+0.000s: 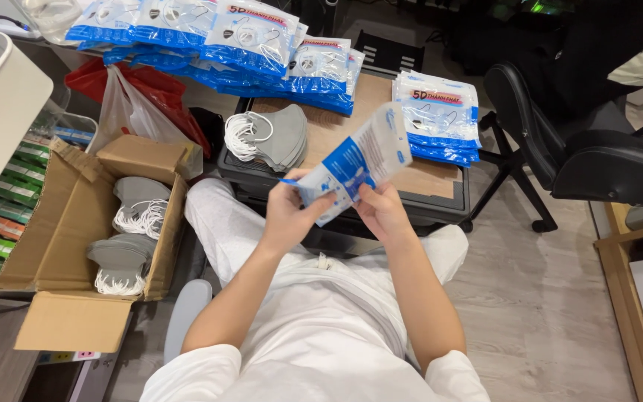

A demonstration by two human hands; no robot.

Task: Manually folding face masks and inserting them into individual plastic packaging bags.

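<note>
Item in hand: I am watching both hands holding one blue-and-white mask pouch (355, 167) up in front of the chest, tilted, its upper end pointing toward the small table (440, 186). Left hand (289, 212): fingers are closing round the pouch's lower left edge, thumb on the near face, a firm pinch. Right hand (382, 211): fingers are curling behind the lower right corner, thumb on front, likewise gripping. Whether the pouch is filled or its mouth is open, I cannot tell. Stock nearby: a stack of loose grey masks (280, 138) with white ear loops is lying on the table's left side; a small pile of filled pouches (440, 119) is sitting at its right; a larger heap of filled pouches (217, 41) is lying beyond. A cardboard box (76, 238) by the left knee is holding more grey masks. Step, as I am judging it: handling a single pouch at the packing stage. Next move is calling for one hand to keep the pouch steady while the other is freeing itself.
</note>
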